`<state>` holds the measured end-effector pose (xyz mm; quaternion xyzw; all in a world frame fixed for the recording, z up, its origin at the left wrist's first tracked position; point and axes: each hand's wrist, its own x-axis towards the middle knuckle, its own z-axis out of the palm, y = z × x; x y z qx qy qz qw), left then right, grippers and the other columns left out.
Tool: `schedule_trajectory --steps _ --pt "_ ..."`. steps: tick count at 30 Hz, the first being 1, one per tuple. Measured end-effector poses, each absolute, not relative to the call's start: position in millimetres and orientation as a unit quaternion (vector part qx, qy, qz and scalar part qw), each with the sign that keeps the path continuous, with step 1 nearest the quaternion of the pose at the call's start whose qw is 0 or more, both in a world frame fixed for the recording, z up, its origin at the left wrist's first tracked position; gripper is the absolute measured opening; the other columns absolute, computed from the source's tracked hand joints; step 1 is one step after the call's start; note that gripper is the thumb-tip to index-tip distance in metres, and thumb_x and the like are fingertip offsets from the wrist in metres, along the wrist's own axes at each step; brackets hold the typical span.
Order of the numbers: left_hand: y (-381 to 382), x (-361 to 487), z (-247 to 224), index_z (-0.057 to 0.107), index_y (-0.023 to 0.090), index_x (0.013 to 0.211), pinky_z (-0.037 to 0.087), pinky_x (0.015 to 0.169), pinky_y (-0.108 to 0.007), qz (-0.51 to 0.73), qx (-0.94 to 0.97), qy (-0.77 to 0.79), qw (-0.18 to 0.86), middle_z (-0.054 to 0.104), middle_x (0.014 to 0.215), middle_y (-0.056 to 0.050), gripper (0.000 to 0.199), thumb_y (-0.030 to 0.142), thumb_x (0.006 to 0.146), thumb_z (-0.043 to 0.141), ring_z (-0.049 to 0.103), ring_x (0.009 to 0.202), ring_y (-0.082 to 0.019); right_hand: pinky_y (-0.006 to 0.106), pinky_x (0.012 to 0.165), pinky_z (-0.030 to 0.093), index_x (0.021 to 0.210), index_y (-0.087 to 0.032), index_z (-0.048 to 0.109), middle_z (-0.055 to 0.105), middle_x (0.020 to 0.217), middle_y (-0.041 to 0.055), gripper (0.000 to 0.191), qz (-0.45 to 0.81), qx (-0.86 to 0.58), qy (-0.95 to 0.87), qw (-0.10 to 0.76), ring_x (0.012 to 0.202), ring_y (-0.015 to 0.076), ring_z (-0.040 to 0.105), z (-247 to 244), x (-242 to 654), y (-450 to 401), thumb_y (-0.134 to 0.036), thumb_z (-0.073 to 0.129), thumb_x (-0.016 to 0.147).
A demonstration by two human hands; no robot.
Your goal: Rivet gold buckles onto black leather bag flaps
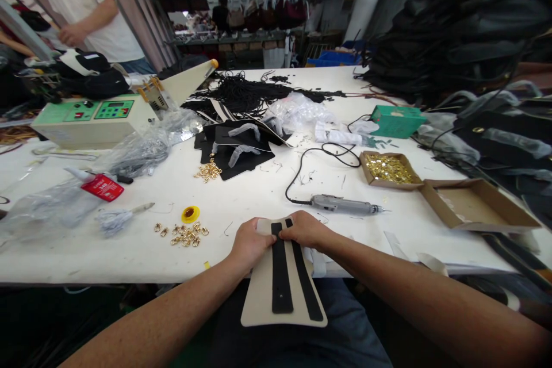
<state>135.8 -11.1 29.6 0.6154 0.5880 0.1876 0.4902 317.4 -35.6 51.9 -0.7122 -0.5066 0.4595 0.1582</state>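
A cream-coloured flat panel (259, 293) with rounded corners rests across the table's front edge and over my lap. Two black straps (282, 276) run lengthwise on it. My left hand (252, 244) grips the panel's far left side, its thumb pressing on the middle strap. From the right, my right hand (304, 231) pinches the same far end, thumb beside the other thumb. The fingers beneath the panel are hidden. Just beyond my right hand lies a grey electric screwdriver (340, 204) with a black cord. Gold clasps (185, 234) are scattered left of my left hand.
Cardboard trays stand at right, one with gold pieces (390, 168), another shallow box (478, 201) beside it. A red glue bottle (102, 187), a green-fronted machine (99, 121) and plastic bags are at left. Black pieces (241, 149) lie mid-table. A person (86, 11) stands back left.
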Motion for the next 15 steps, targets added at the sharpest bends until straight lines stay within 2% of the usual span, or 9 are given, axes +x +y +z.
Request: schedule_trajectory --steps 10,13,15 --pt "-3.5 140.8 30.5 0.074 0.020 0.088 0.050 0.066 -0.027 0.152 0.677 0.574 0.435 0.079 0.085 -0.003 0.022 0.015 0.068 0.079 0.073 0.079 -0.022 0.023 0.053 0.038 0.065 -0.017 0.065 0.068 0.069 0.0032 0.010 0.434 -0.730 -0.504 0.155 0.069 0.0174 0.064 50.7 316.1 -40.4 -0.023 0.072 0.069" --pt "-5.9 141.5 34.4 0.075 0.019 0.097 0.053 0.077 -0.032 0.150 0.701 0.568 0.404 0.079 0.091 -0.005 0.029 0.014 0.069 0.078 0.073 0.088 -0.025 0.023 0.052 0.038 0.064 -0.017 0.065 0.066 0.067 0.0022 0.010 0.429 -0.737 -0.500 0.155 0.067 0.0172 0.064 50.7 316.1 -41.1 -0.022 0.073 0.067" --pt "-10.0 139.7 36.3 0.074 0.019 0.113 0.053 0.092 -0.036 0.157 0.715 0.566 0.379 0.077 0.111 -0.009 0.045 0.015 0.069 0.079 0.071 0.104 -0.028 0.024 0.052 0.038 0.063 -0.017 0.065 0.065 0.065 0.0013 0.010 0.427 -0.740 -0.496 0.153 0.065 0.0169 0.063 49.9 316.3 -41.2 -0.022 0.073 0.066"
